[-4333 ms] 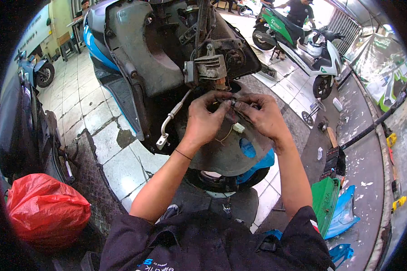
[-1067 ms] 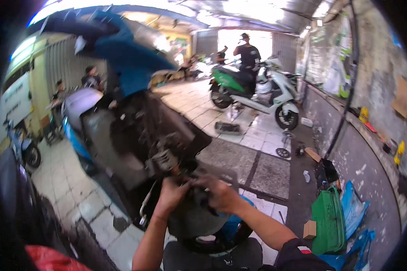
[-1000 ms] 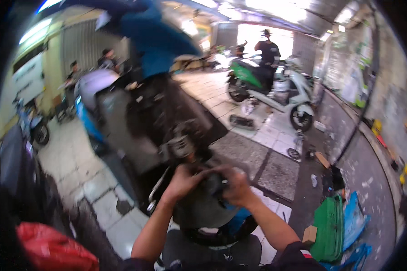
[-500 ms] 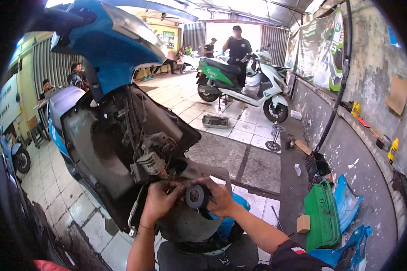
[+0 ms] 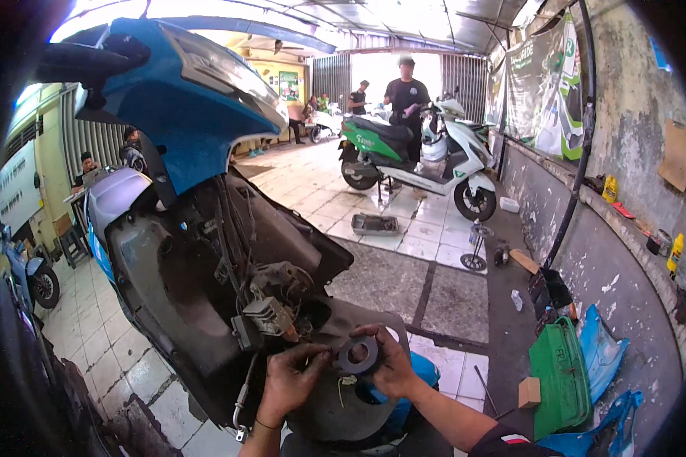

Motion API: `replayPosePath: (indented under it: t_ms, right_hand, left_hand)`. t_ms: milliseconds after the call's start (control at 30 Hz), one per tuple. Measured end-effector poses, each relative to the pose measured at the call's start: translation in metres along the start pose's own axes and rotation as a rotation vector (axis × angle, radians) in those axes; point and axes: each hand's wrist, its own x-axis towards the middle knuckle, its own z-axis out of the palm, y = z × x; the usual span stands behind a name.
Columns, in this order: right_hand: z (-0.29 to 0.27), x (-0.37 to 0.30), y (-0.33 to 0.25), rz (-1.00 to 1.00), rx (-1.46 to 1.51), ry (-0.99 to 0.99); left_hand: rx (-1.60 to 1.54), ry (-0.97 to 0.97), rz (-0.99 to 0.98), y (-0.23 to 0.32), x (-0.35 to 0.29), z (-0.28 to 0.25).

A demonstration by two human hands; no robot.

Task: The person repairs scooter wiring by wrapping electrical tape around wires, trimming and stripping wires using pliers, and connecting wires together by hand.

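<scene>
My right hand is closed round a roll of black tape, its flat ring side facing me. Just left of the roll, my left hand is closed in a pinch; whatever lies between thumb and fingers is too small to make out. A thin yellowish strip or wire hangs just below the tape. Both hands are over the dark body of a blue scooter whose inner parts are exposed. Beyond my left hand are its bundled cables and a finned metal part.
A green case, a small cardboard box and blue panels lie at the right by the wall. A green and white scooter stands farther off, with a person behind it. A grey tray lies on the tiles.
The view has shifted, so the scene sits lower and farther right. The tape roll has turned slightly and the yellowish strip now shows beneath it. The person behind the far scooter has lowered a raised arm.
</scene>
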Motion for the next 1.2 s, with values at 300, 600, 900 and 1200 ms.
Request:
replayPosePath:
  t_ms: [300, 600, 900, 1200]
  right_hand:
    - [-0.007, 0.016, 0.002, 0.023, 0.276, -0.068]
    - [-0.005, 0.037, -0.021, -0.239, -0.058, -0.015]
    - [-0.013, 0.061, -0.033, -0.155, -0.108, -0.233]
    - [0.009, 0.057, 0.005, -0.096, -0.212, -0.067]
  left_hand:
    - [-0.199, -0.001, -0.077, -0.008, -0.006, 0.001]
    - [-0.175, -0.051, -0.088, 0.008, -0.01, -0.012]
    - [-0.089, -0.095, -0.088, -0.001, -0.013, -0.01]
    - [-0.253, -0.074, -0.059, -0.009, -0.012, -0.012]
